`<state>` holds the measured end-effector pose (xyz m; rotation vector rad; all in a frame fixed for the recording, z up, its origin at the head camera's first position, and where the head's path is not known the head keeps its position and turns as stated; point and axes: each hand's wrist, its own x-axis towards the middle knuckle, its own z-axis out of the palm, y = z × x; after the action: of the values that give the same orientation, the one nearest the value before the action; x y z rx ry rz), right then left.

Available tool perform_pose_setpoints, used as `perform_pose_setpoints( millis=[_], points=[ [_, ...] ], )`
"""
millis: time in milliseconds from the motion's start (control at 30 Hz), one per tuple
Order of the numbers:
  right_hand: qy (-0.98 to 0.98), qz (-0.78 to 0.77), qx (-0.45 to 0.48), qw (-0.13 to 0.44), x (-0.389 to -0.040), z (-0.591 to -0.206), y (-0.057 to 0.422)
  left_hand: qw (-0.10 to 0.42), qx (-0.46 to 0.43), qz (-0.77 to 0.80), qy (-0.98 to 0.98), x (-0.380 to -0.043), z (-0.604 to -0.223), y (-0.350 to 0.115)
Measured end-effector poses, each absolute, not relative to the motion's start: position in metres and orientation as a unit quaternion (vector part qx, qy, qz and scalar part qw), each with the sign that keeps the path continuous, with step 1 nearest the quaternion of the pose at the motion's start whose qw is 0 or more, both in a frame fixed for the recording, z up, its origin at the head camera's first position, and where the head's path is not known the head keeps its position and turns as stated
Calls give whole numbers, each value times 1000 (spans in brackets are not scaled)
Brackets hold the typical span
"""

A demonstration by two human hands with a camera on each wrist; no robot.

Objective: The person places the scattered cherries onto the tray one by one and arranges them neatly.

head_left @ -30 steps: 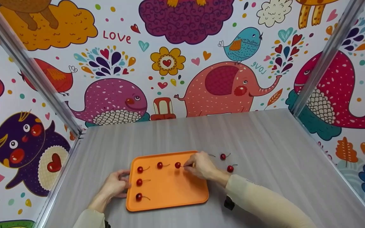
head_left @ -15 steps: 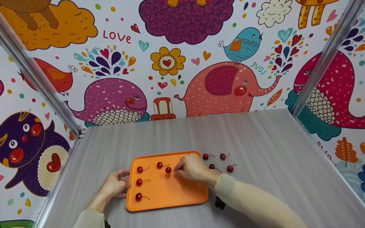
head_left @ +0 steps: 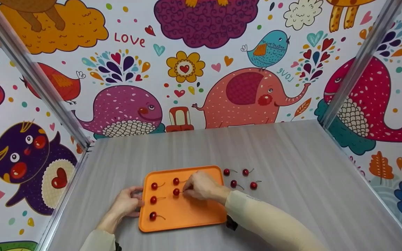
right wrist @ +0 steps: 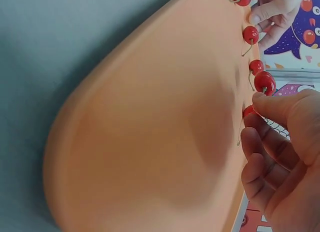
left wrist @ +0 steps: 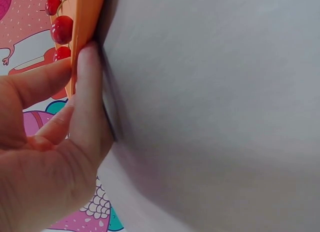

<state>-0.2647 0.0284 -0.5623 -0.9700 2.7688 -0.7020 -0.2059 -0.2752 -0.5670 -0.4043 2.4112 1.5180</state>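
Note:
My right hand (head_left: 202, 186) pinches a red cherry (head_left: 176, 192) by its stem over the orange tray (head_left: 187, 218); in the right wrist view that cherry (right wrist: 265, 83) hangs at the thumb and fingertip. Just behind it on the tray lies another cherry (head_left: 176, 181). Down the tray's left side runs a column of three cherries: a far one (head_left: 154, 186), a middle one (head_left: 153, 199) and a near one (head_left: 153, 216), stems pointing right. My left hand (head_left: 127, 202) grips the tray's left edge, its fingers (left wrist: 87, 91) at the rim in the left wrist view.
Several more cherries (head_left: 245, 172) lie on the grey table (head_left: 284, 153) just right of the tray. Patterned panels (head_left: 187, 35) stand behind and at both sides, with metal posts (head_left: 344, 83) at the back corners.
My right hand has moved left and toward me over the tray with the pinched cherry, which now sits in front of the back cherry. The left hand stays on the tray edge.

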Motion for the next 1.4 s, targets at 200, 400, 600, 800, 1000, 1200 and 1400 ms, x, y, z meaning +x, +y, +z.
perform_pose_setpoints(
  millis=[200, 400, 600, 800, 1000, 1200, 1400],
  points=[
    [920, -194, -332, 80, -267, -565, 24, 132, -137, 518, 834, -206, -568, -275],
    [920, -202, -321, 102, -267, -565, 22, 133, -139, 516, 835, -207, -568, -275],
    [918, -204, -322, 110, -269, -563, 23, 133, -139, 521, 832, -207, -567, -274],
    [917, -197, -330, 103, -269, -563, 24, 131, -139, 519, 833, -207, -568, -275],
    [916, -192, -343, 80, -271, -564, 25, 131, -140, 517, 834, -207, -568, -275],
    [915, -187, -350, 76, -272, -565, 25, 132, -138, 517, 835, -207, -568, -275],
    [918, -172, -353, 64, -272, -566, 24, 133, -141, 519, 833, -207, -568, -275]
  ],
)
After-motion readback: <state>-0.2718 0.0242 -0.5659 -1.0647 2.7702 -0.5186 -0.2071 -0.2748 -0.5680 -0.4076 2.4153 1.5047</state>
